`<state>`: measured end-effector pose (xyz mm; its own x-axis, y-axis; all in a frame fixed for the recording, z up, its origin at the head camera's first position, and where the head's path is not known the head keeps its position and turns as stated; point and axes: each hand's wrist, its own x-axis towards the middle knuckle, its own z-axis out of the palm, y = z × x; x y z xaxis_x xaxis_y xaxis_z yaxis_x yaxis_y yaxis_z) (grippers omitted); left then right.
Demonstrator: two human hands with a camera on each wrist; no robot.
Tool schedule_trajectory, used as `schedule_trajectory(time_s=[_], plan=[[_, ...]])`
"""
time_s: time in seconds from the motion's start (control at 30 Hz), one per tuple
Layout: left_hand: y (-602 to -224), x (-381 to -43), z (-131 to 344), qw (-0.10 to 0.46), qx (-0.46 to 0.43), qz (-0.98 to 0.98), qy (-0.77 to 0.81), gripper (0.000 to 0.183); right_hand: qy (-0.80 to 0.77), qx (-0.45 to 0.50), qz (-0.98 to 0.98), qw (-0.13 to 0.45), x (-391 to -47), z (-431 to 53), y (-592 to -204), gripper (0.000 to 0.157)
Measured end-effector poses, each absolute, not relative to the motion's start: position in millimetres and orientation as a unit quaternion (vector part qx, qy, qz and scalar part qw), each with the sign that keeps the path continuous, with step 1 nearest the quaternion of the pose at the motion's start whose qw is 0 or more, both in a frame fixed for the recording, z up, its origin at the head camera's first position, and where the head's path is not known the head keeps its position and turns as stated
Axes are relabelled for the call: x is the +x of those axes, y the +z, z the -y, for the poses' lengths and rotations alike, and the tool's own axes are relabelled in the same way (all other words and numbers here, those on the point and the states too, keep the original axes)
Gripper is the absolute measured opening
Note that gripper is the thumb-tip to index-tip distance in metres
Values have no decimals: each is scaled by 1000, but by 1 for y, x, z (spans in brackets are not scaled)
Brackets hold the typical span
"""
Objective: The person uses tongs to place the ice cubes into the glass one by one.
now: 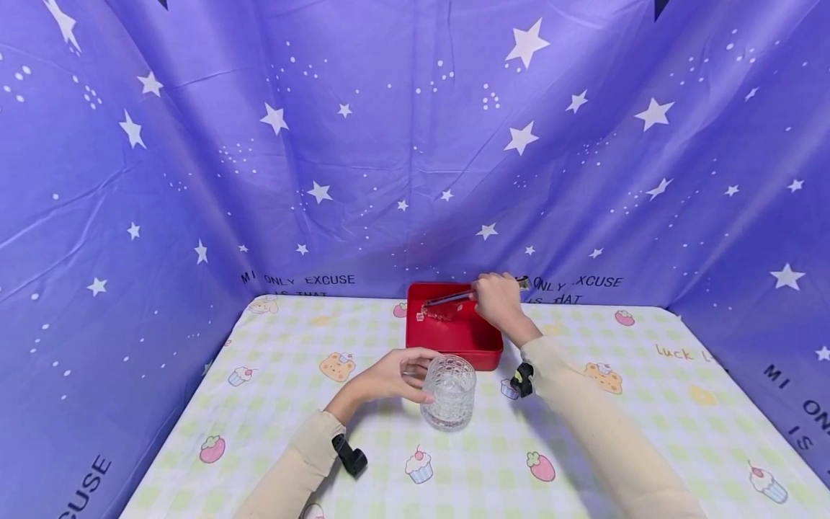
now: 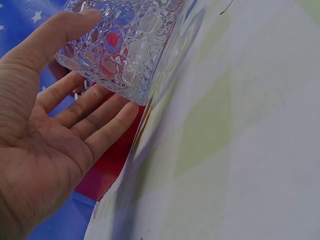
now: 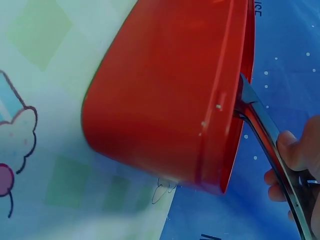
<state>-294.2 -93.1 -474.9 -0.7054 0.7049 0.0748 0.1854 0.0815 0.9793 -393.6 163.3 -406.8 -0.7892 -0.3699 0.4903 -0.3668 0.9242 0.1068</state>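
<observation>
A clear cut-glass tumbler (image 1: 449, 393) stands upright on the table in front of the red box (image 1: 467, 360). My left hand (image 1: 398, 375) holds the tumbler loosely from its left side, thumb at the front and fingers toward the back; the left wrist view shows a gap between palm and glass (image 2: 125, 50). Metal tongs (image 1: 447, 297) are gripped in my right hand (image 1: 498, 299), above the box's right side. Their tips reach down inside the box, near clear shiny pieces (image 1: 443, 312) too small to make out. In the right wrist view the box wall (image 3: 155, 100) hides the tips.
A checked tablecloth (image 1: 259, 411) with printed cupcakes, bears and strawberries covers the table. Behind the box rises a purple-blue curtain (image 1: 363, 151) with white stars, close to the table's back edge. Curtain also hangs on both sides.
</observation>
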Motion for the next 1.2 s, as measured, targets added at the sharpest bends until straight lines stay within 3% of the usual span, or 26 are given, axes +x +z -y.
schedule_trajectory(time_s=[0.4,0.7,1.2], plan=[[-475,-294,93,216,320,-703,597,69,40,229,893,384,-380,-172,-415,5],[-474,-294,93,212,321,-709,592,68,72,243,842,476,-370,-181,-419,10],[-475,-293,93,219,310,-704,599,69,168,227,809,515,-336,-193,-405,9]])
